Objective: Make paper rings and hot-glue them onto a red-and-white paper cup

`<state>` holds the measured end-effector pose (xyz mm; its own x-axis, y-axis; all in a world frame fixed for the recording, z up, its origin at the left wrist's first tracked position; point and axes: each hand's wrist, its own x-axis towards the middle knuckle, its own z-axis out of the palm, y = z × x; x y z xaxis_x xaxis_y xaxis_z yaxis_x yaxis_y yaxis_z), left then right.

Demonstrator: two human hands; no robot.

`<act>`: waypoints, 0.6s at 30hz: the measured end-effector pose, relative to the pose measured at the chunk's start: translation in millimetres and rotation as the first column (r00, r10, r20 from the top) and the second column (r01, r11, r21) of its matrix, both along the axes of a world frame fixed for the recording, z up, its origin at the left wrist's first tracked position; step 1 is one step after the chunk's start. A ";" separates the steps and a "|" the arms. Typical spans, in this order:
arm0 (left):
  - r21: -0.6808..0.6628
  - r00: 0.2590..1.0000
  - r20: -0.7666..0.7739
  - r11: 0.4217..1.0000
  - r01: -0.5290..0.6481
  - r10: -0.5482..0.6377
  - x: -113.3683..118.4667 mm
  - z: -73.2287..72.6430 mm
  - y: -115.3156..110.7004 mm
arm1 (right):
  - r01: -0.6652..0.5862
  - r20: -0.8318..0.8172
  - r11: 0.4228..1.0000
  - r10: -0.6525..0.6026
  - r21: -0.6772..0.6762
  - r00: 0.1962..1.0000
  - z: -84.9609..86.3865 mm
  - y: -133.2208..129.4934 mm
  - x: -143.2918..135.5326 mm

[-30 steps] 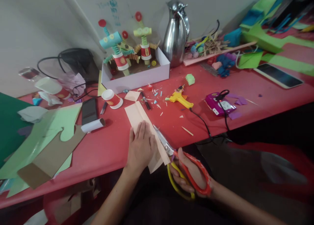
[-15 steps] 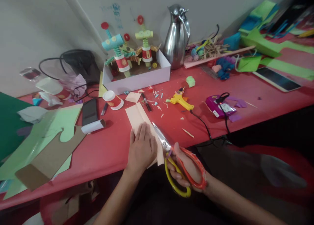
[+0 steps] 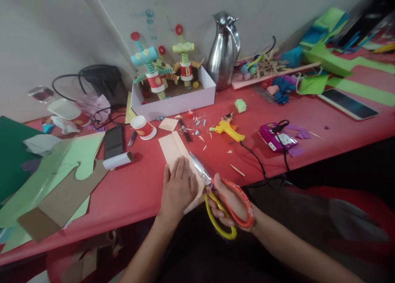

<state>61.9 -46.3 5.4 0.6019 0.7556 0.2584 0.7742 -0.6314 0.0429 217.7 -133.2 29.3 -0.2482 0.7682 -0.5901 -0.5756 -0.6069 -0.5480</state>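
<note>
My left hand [image 3: 179, 186] lies flat on a folded sheet of pale peach paper [image 3: 169, 147], its fingers stretched out toward the far end. The near part of the sheet is hidden beneath the palm and reaches the table's front edge. In my right hand [image 3: 226, 204] is a pair of scissors [image 3: 203, 175], one handle loop red-orange and the other yellow. Their blades look closed or nearly so and lie along the sheet's right side, pointing away from me. Whether the blades touch the paper I cannot tell.
On the red table [image 3: 138, 192], a yellow glue gun [image 3: 230, 131] lies among paper scraps. Behind stand paper-cup robots [image 3: 154, 81] in a white box [image 3: 175, 106] and a steel jug [image 3: 222, 56]. A purple power strip [image 3: 277, 136] sits right; cut cardboard [image 3: 61, 196] lies left.
My right hand and the scissors have shifted slightly left and up, closer against the paper's right side. My left hand still presses the sheet. The whole view has moved a little.
</note>
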 end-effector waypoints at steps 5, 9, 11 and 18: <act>-0.097 0.990 -0.106 0.992 0.082 -0.092 -2.9 29.5 21.3 | -0.047 0.021 0.999 0.047 -0.009 0.999 -1.7 1.0 1.2; 0.011 0.998 -0.062 1.000 -0.015 0.016 3.5 32.2 50.4 | -0.028 0.033 0.999 0.029 -0.014 0.999 -1.4 0.4 -0.6; 0.012 0.997 -0.079 1.000 -0.006 0.007 5.9 21.8 58.0 | -0.030 0.025 0.999 0.031 -0.024 0.999 -1.0 0.4 -1.7; -0.021 0.997 -0.075 0.999 -0.031 0.030 3.1 -1.2 56.7 | -0.019 0.034 1.000 0.019 0.001 0.999 -6.3 -0.4 -3.4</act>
<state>65.0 10.4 4.2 0.5955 0.7790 0.1963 0.7947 -0.6070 -0.0016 214.3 -133.6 23.0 -0.2425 0.7642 -0.5977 -0.5453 -0.6169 -0.5675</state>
